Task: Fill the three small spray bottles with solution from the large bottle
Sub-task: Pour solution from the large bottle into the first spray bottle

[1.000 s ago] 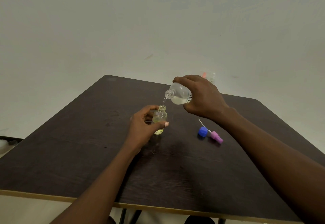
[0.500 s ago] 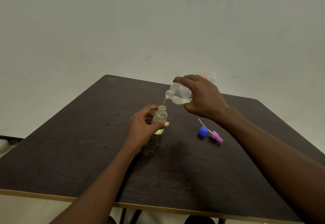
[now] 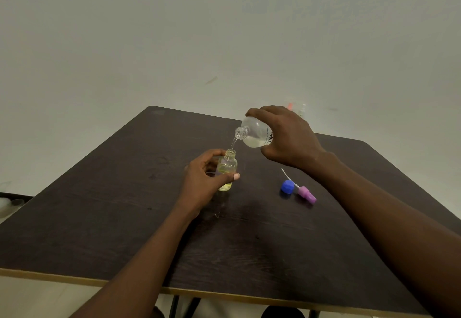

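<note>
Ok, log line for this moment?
pouring | left hand grips small bottle | right hand tilts large bottle, stream entering neck | blue cap, sprayer on table

Both bare hands are gripping, the right one raised above and beyond the left.

The left hand (image 3: 202,180) is curling round the small spray bottle (image 3: 227,165) from its left side, the thumb (image 3: 230,177) lying across the front with a pale nail showing and the fingers (image 3: 212,154) wrapping behind near the neck; the left forearm (image 3: 149,250) is reaching in from the bottom edge, slanting up and rightward. The right hand (image 3: 289,135) is hanging palm down, fingers arching over the top of the large bottle (image 3: 257,134) and thumb tucking beneath it, while the right forearm (image 3: 374,207) is stretching in from the lower right corner.
</note>
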